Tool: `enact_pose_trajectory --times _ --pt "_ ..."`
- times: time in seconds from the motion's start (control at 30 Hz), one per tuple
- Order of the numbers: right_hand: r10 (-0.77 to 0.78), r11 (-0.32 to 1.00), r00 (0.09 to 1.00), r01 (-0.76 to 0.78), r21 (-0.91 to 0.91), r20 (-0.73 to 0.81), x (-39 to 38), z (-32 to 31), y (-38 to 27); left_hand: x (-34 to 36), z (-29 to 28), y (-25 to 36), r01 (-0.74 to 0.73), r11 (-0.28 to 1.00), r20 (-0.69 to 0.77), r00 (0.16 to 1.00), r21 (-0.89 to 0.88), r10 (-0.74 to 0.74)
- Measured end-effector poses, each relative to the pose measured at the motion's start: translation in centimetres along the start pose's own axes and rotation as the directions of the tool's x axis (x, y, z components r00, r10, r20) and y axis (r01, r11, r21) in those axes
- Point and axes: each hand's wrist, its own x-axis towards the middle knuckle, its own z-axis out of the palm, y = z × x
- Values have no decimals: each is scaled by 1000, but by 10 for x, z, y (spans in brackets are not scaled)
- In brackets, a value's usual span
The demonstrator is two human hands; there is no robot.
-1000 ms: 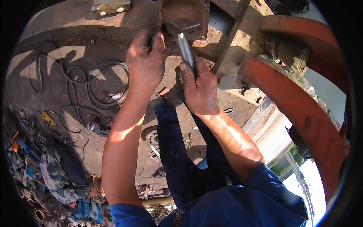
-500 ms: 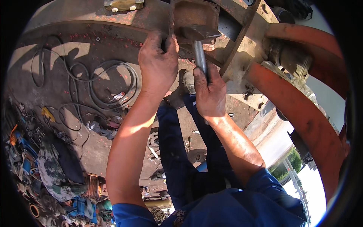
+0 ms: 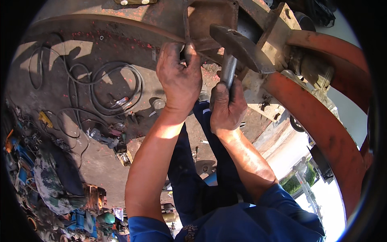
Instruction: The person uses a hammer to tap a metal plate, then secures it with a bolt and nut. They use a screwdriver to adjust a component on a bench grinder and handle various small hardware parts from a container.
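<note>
My right hand (image 3: 228,105) is wrapped round the metal handle of a hammer (image 3: 241,45). The heavy dark hammer head is above that hand, in front of the lower right of a rusty open metal box (image 3: 211,21). My left hand (image 3: 179,80) is closed, its fingertips up against the box's lower left corner. What those fingers pinch is hidden. A gap separates the hammer head from my left hand.
Curved rusty steel (image 3: 100,21) runs along the top; thick orange curved beams (image 3: 318,109) stand at the right. A black cable (image 3: 94,86) lies coiled on the dirty floor. At lower left are piled parts and a camouflage cloth (image 3: 54,181).
The hammer has swung up and right, away from the box's lower edge, and its head is now tilted. My left hand stays at the box's corner. The whole view has shifted slightly.
</note>
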Motion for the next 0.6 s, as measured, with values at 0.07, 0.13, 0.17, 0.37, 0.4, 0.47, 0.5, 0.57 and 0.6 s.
enact_pose_trajectory --times 0.07,0.13,0.17,0.37,0.4,0.47,0.5,0.57,0.6 --pt "48 997 998 -44 -70 50 6 4 -5 2 2 -1 3 998 -17 1000 -58 -4" --pt "48 997 996 -43 -68 70 5 2 -5 6 3 2 2 995 -24 1000 -95 -4" --pt "57 996 995 -51 -68 84 2 1 -4 4 3 4 13 995 -19 1000 -97 -15" --pt "35 989 989 -14 -145 140 13 -2 -10 1 6 1 54 984 -23 998 -171 -59" --pt "12 994 992 2 -110 128 10 -2 -15 4 7 1 35 975 -50 998 -219 -47" --pt "-55 997 996 58 -43 77 7 -4 -12 5 5 1 -3 995 -36 999 -102 0" --pt "-82 997 995 82 -12 51 5 -4 -9 3 3 0 -19 999 -25 1000 -42 18" --pt "-10 1000 998 11 -17 70 8 -3 -5 4 3 1 11 998 -22 1000 -57 -12" --pt "19 1000 996 -18 -18 84 12 -5 -6 6 3 2 22 998 -21 1000 -67 -23"
